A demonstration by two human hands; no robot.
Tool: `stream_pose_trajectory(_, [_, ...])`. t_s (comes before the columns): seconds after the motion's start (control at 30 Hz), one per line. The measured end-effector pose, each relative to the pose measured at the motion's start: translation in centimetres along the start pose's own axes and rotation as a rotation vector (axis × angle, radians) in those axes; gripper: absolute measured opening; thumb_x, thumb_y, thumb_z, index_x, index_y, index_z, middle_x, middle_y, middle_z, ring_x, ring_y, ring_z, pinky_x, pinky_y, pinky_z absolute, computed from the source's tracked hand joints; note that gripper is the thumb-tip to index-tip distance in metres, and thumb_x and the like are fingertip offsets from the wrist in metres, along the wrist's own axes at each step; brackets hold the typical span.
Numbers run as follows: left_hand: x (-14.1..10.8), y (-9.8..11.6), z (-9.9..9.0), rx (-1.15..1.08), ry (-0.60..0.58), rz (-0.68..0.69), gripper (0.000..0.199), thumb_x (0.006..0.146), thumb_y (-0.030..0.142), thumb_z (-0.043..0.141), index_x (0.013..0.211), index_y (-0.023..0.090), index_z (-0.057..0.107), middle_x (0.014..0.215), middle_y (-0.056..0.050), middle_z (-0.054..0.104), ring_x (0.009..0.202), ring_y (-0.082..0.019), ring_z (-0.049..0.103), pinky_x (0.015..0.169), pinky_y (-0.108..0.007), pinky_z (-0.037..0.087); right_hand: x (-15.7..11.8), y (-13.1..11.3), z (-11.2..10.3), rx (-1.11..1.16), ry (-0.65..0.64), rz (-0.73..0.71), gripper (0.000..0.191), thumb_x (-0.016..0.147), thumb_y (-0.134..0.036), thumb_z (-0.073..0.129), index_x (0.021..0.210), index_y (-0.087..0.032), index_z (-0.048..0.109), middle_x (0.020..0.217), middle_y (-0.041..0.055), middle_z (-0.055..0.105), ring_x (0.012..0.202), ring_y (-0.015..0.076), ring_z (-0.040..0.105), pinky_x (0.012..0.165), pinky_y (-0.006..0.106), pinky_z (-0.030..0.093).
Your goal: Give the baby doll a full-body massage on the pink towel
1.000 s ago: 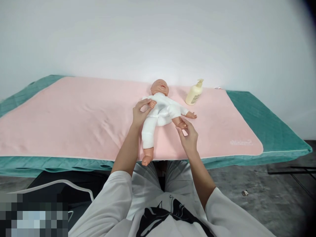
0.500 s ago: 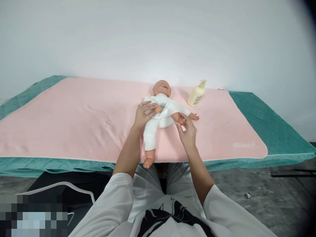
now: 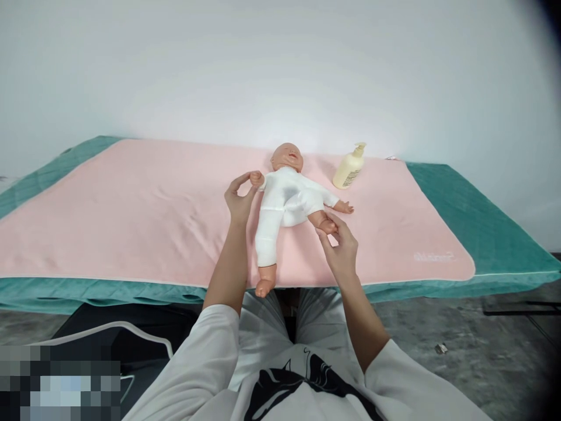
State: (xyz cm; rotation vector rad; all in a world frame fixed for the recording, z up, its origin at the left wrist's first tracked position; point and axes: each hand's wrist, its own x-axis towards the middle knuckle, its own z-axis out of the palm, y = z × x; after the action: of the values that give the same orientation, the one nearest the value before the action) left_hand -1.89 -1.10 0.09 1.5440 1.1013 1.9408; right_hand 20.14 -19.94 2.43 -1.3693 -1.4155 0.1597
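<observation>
A baby doll [image 3: 284, 190] with a white cloth body lies on its back on a pink mat [image 3: 175, 199], its head toward the wall. My left hand [image 3: 241, 196] pinches the doll's hand on the left side, holding that arm out from the body. My right hand [image 3: 342, 245] is closed round the doll's foot on the right, and that leg is bent and raised. The doll's other leg lies straight toward me, its foot at the mat's front edge. Its other arm rests stretched out to the right, touched by neither hand.
A cream pump bottle [image 3: 349, 168] stands on the mat to the right of the doll. Under the mat is a green padded bed [image 3: 477, 222] against a white wall [image 3: 280, 70]. A black chair-like object [image 3: 144, 321] is below at the left.
My left hand has moved the doll's hand from over its belly outward to the left. My right hand has shifted the doll's foot slightly down and right, toward me.
</observation>
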Motion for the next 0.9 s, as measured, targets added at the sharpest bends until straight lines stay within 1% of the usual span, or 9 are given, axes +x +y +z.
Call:
stream_pose_trajectory(0.1, [0.5,-0.8,-0.4,-0.036,0.115,-0.055,0.038,0.076,0.032,0.077,0.112,0.02,0.067,0.115,-0.008,0.07,0.112,-0.023,0.065,0.105,-0.042,0.049,-1.4,-0.3,-0.7,-0.015,0.009,-0.014,0.043,0.088,-0.033,0.063,0.13,-0.025,0.057,0.127,0.0074,0.067,0.114,0.0226,0.066,0.097,0.039,0.058])
stream_pose_trajectory(0.23, [1.2,-2.5,-0.8,-0.094,0.29,-0.154,0.04,0.077,0.032,0.075,0.113,0.017,0.064,0.113,-0.011,0.07,0.111,-0.024,0.067,0.105,-0.044,0.049,-3.2,-0.5,-1.6,-0.017,-0.005,-0.029,0.042,0.088,-0.03,0.064,0.129,-0.025,0.058,0.125,0.0082,0.068,0.116,0.023,0.066,0.101,0.041,0.057])
stream_pose_trajectory(0.37, [1.3,-3.7,-1.3,-0.137,0.373,-0.225,0.037,0.081,0.036,0.072,0.112,0.016,0.065,0.12,-0.013,0.067,0.118,-0.025,0.063,0.108,-0.044,0.048,-5.0,-0.1,-2.1,-0.005,-0.027,-0.024,0.043,0.087,-0.028,0.065,0.129,-0.025,0.059,0.126,0.0079,0.068,0.116,0.023,0.066,0.102,0.041,0.057])
stream_pose_trajectory(0.47, [1.2,-4.0,-1.7,-0.175,0.4,-0.407,0.036,0.086,0.036,0.067,0.118,0.019,0.063,0.128,-0.013,0.063,0.124,-0.024,0.06,0.109,-0.042,0.048,-6.3,0.6,-2.3,0.003,-0.034,-0.036,0.045,0.086,-0.026,0.067,0.13,-0.025,0.059,0.126,0.0078,0.069,0.116,0.023,0.067,0.101,0.04,0.058])
stream_pose_trajectory(0.53, [1.2,-4.0,-1.8,-0.232,0.439,-0.555,0.033,0.09,0.033,0.063,0.121,0.02,0.063,0.133,-0.012,0.06,0.124,-0.021,0.06,0.107,-0.036,0.049,-7.1,1.0,-2.3,-0.003,-0.05,-0.052,0.046,0.086,-0.024,0.067,0.131,-0.025,0.058,0.126,0.0078,0.068,0.116,0.0229,0.067,0.101,0.04,0.058])
stream_pose_trajectory(0.6, [1.3,-3.8,-1.9,-0.292,0.475,-0.644,0.029,0.094,0.029,0.058,0.121,0.02,0.062,0.133,-0.012,0.06,0.121,-0.017,0.062,0.105,-0.03,0.05,-7.9,1.4,-2.3,-0.015,-0.059,-0.076,0.046,0.086,-0.022,0.067,0.131,-0.025,0.058,0.127,0.0081,0.068,0.116,0.0226,0.067,0.101,0.039,0.058])
stream_pose_trajectory(0.67, [1.5,-3.5,-1.9,-0.328,0.49,-0.673,0.026,0.095,0.025,0.056,0.119,0.019,0.063,0.127,-0.011,0.063,0.114,-0.014,0.065,0.101,-0.025,0.051,-8.6,1.8,-2.3,-0.025,-0.063,-0.099,0.045,0.086,-0.021,0.067,0.131,-0.024,0.059,0.127,0.0091,0.068,0.116,0.0224,0.067,0.101,0.039,0.058])
stream_pose_trajectory(0.77, [1.8,-2.8,-1.9,-0.383,0.553,-0.746,0.02,0.095,0.021,0.055,0.112,0.018,0.065,0.109,-0.007,0.068,0.101,-0.01,0.069,0.092,-0.021,0.054,-9.6,2.6,-2.1,-0.039,-0.058,-0.106,0.045,0.086,-0.02,0.067,0.131,-0.022,0.059,0.127,0.0106,0.068,0.116,0.0224,0.067,0.1,0.037,0.058])
stream_pose_trajectory(0.9, [1.9,-2.1,-1.9,-0.469,0.623,-0.823,0.013,0.094,0.015,0.053,0.1,0.016,0.064,0.09,-0.003,0.067,0.084,-0.007,0.069,0.081,-0.017,0.056,-10.7,3.7,-1.6,-0.056,-0.046,-0.107,0.048,0.086,-0.019,0.068,0.133,-0.022,0.058,0.127,0.0107,0.068,0.115,0.0227,0.068,0.098,0.036,0.06])
